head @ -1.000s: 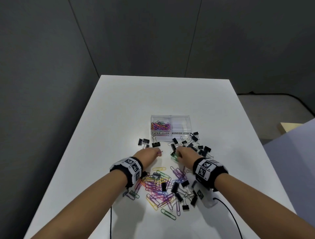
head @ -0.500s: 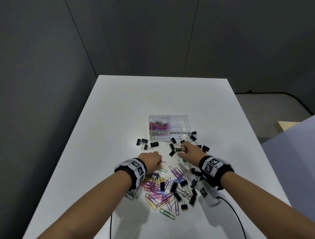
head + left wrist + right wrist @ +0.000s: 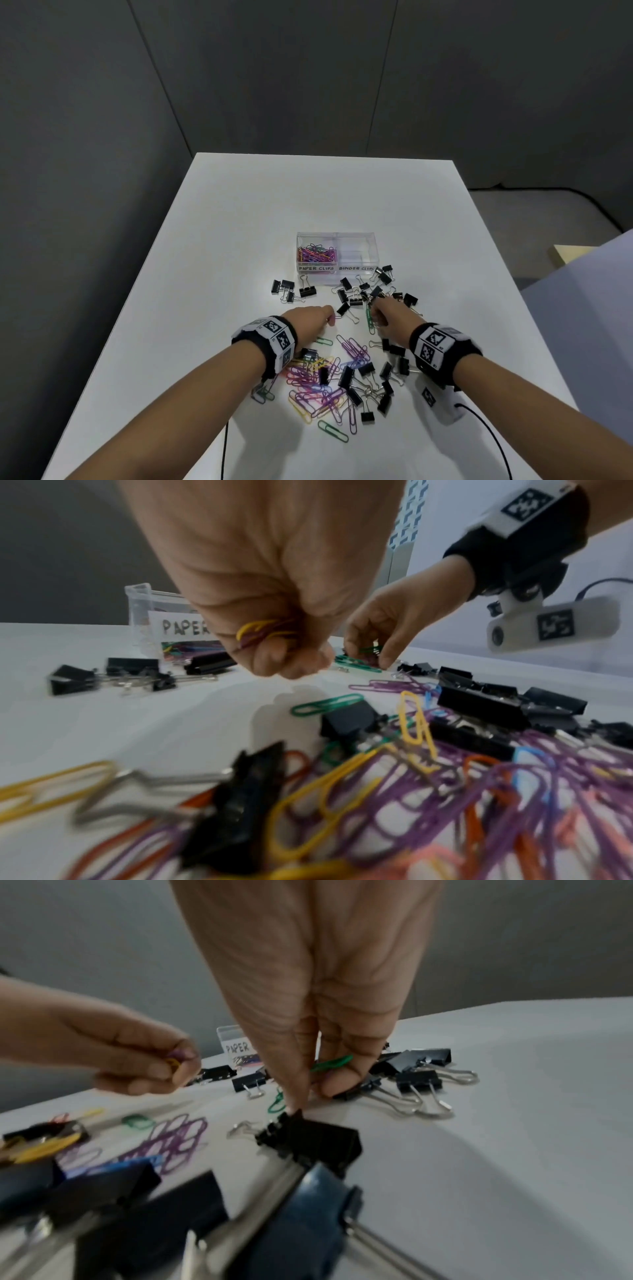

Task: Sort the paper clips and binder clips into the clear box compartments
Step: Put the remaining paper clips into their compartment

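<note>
The clear box point(image 3: 336, 251) stands mid-table; its left compartment, labelled PAPER CLIPS, holds coloured paper clips point(image 3: 315, 255), and the right one, labelled BINDER CLIPS, looks empty. My left hand point(image 3: 317, 318) is curled round a small bunch of yellow and purple paper clips point(image 3: 265, 634), just above the table. My right hand point(image 3: 383, 313) pinches a green paper clip point(image 3: 331, 1063) with its fingertips on the table beside black binder clips point(image 3: 356, 294). A mixed pile of paper clips and binder clips point(image 3: 337, 380) lies between my wrists.
A few binder clips point(image 3: 289, 290) lie left of the box front, more at its right corner point(image 3: 384, 273). A black cable point(image 3: 486, 435) runs off the near edge by my right forearm. The white table's point(image 3: 239, 240) far half is bare. Grey walls stand behind.
My right hand has drawn back slightly toward me and now pinches a green paper clip. The left hand has stayed nearly in place, holding its bunch.
</note>
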Demonstrator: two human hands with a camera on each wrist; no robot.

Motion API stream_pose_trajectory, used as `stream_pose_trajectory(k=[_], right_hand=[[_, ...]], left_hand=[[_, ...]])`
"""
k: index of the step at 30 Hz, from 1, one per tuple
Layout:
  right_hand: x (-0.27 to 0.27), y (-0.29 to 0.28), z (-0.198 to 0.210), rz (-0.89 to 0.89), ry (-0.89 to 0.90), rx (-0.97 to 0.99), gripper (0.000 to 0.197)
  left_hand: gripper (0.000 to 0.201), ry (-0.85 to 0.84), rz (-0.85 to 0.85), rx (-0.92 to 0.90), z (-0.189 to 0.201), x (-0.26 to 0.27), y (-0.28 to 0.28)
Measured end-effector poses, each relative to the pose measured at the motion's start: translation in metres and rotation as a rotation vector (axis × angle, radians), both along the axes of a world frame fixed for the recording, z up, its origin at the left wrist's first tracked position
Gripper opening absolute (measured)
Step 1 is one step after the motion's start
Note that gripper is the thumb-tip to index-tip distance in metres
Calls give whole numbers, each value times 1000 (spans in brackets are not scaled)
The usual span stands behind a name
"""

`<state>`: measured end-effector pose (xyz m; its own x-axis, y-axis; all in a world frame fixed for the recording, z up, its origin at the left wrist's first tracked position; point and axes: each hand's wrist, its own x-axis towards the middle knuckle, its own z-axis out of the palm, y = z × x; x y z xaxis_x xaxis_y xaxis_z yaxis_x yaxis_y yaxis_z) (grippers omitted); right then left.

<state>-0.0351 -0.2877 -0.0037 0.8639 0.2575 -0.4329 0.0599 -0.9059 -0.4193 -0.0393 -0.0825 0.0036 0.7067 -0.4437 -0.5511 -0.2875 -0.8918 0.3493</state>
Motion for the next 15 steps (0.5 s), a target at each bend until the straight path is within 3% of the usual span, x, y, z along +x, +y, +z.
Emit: stream_pose_trajectory(k=[4,8,12,15], right_hand=[[-2,3,-3,39,-10,-46,12],[3,3,3,-105,4,-29,27],[5,5,8,-125,2,-73,16],[6,11,6,-105,7,-160,32]], left_hand=[[28,-79,-82,-9,8,-10,-16],[42,-123,-239,4,5,-9,-27],[43,-152,-329,48,0,-10,-35],[36,-169,-336,49,-5,-12,-35]])
